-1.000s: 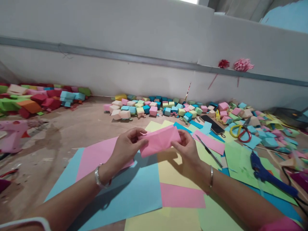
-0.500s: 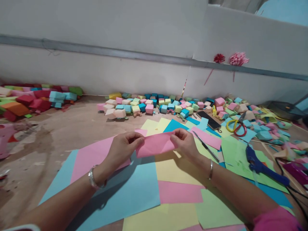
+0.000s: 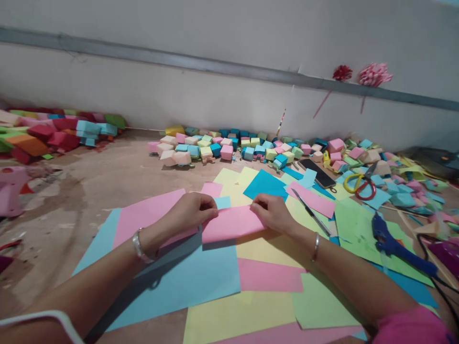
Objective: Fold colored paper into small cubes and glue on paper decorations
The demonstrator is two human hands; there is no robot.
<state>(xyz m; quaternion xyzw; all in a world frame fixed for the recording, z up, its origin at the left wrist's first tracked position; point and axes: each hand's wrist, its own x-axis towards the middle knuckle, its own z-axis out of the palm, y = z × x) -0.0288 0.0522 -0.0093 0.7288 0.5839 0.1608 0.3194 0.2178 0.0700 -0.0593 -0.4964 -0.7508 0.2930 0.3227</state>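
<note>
A strip of pink paper (image 3: 232,223) is stretched between my two hands, just over the coloured sheets. My left hand (image 3: 195,210) pinches its upper left corner between thumb and fingers. At the upper right corner my right hand (image 3: 273,212) grips it the same way. Beneath it lie a large light blue sheet (image 3: 186,279), a pale yellow sheet (image 3: 244,317) and a pink sheet (image 3: 270,276). A slim pen-like tool (image 3: 311,212) rests on another pink piece, right of my right hand.
Several small paper cubes (image 3: 226,152) line the wall. To the right are a black phone (image 3: 317,173), scissors (image 3: 360,184) and a blue glue gun (image 3: 398,248) with its cable. A pink glue gun (image 3: 11,191) lies at the far left, before more paper shapes (image 3: 64,141).
The pink paper has come down nearer the sheets and now shows its face more flatly. Both hands keep their hold. The whole view has shifted slightly.
</note>
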